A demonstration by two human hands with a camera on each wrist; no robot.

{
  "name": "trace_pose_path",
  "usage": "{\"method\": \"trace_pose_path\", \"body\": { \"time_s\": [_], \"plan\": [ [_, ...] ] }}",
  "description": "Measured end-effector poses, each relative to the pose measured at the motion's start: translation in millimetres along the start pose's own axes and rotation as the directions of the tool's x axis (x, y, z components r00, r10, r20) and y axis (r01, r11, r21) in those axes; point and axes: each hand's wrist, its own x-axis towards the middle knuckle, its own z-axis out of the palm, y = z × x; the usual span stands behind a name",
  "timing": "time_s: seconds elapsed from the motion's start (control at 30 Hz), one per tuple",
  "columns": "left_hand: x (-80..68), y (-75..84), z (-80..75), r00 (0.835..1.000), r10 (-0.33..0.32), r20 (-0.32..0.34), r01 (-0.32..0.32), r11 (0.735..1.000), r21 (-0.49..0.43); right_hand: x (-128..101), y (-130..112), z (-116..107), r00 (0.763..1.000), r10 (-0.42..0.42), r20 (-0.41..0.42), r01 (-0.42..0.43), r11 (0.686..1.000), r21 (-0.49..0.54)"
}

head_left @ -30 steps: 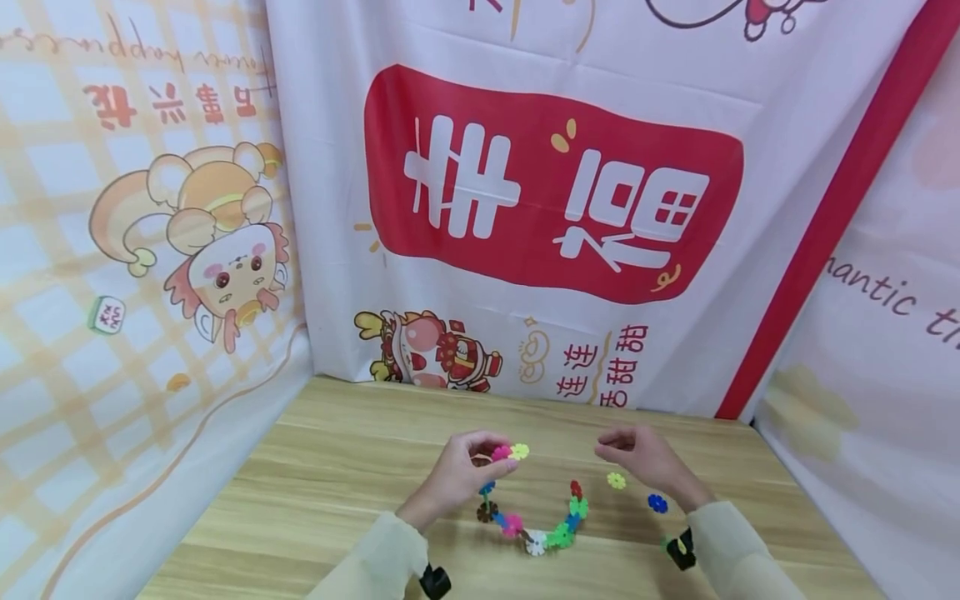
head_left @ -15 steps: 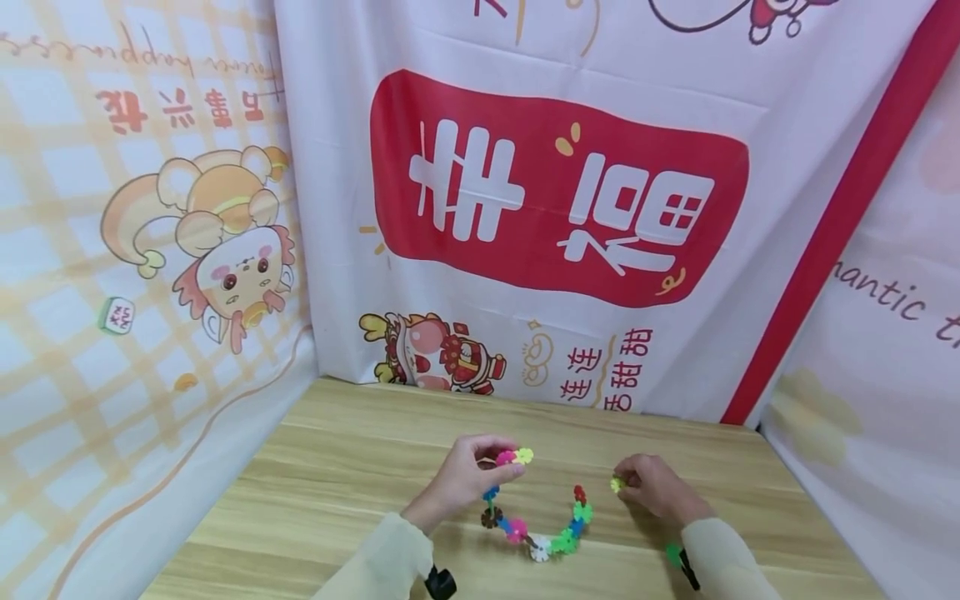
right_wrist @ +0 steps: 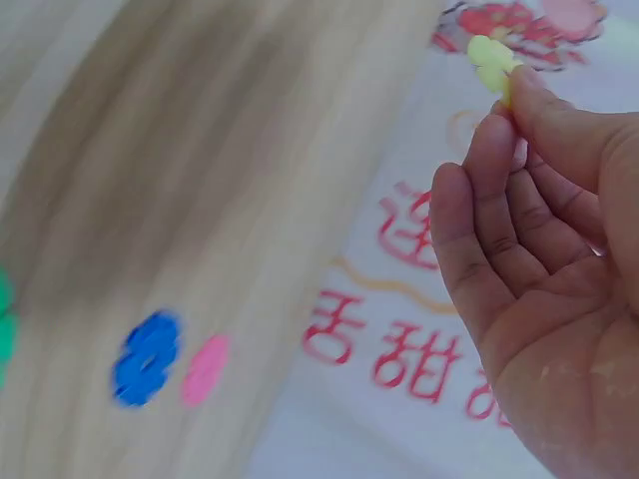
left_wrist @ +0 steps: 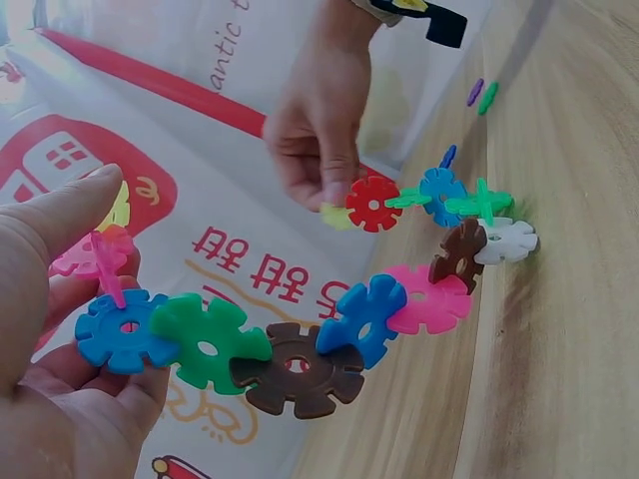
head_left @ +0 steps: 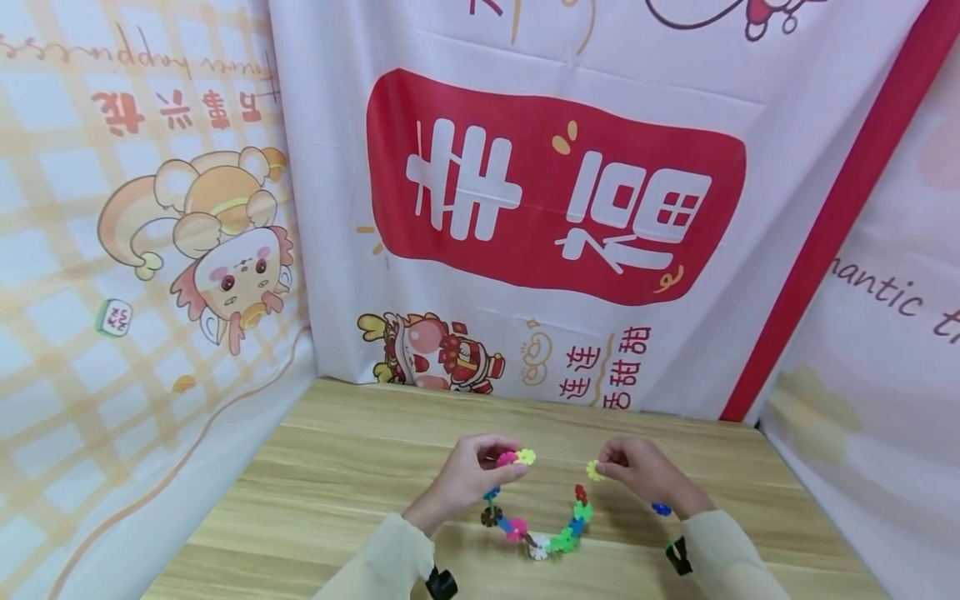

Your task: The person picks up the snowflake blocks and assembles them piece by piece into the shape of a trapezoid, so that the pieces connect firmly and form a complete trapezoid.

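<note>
A chain of notched plastic snowflake discs (head_left: pixel 564 542) curves in a U above the table, in blue, green, brown, pink, white and red. My left hand (head_left: pixel 468 479) holds its left end, fingers around the pink disc (left_wrist: pixel 90 254), with a yellow disc (head_left: pixel 527 457) at the tip. At the chain's other end is a red disc (left_wrist: pixel 373 204). My right hand (head_left: pixel 648 475) pinches a loose yellow snowflake disc (right_wrist: pixel 491 62) between thumb and fingertips, just above and right of that red end in the head view.
On the wooden table (head_left: pixel 360 450), a blue disc (right_wrist: pixel 148 357) and a pink disc (right_wrist: pixel 207 369) lie below my right hand. A green disc (right_wrist: pixel 5 324) is at the right wrist view's left edge. Printed cloth walls (head_left: pixel 330 250) stand behind and at both sides.
My right hand reached down to the table, picked up the yellow disc, and brought it left toward the chain. My left hand stays nearly still with its end of the chain.
</note>
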Motion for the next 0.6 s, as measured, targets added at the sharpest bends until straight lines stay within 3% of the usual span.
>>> {"method": "trace_pose_path", "body": {
  "time_s": [0.27,0.43,0.6],
  "plan": [
    [1.7,-1.9,-0.2,1.000,0.014,0.020,-0.014,1.000,0.010,2.3,-44.9,-1.1,0.992,-0.116,-0.056,0.120,0.990,0.068],
    [-0.4,-0.8,-0.5,1.000,0.021,0.021,-0.021,1.000,0.006,3.2,-68.6,2.2,0.974,-0.197,-0.110,0.209,0.971,0.115],
    [-1.9,2.6,-1.0,0.999,0.036,0.023,-0.036,0.999,0.007,1.7,-88.8,3.0,0.963,-0.224,-0.149,0.250,0.950,0.187]
  ]
}}
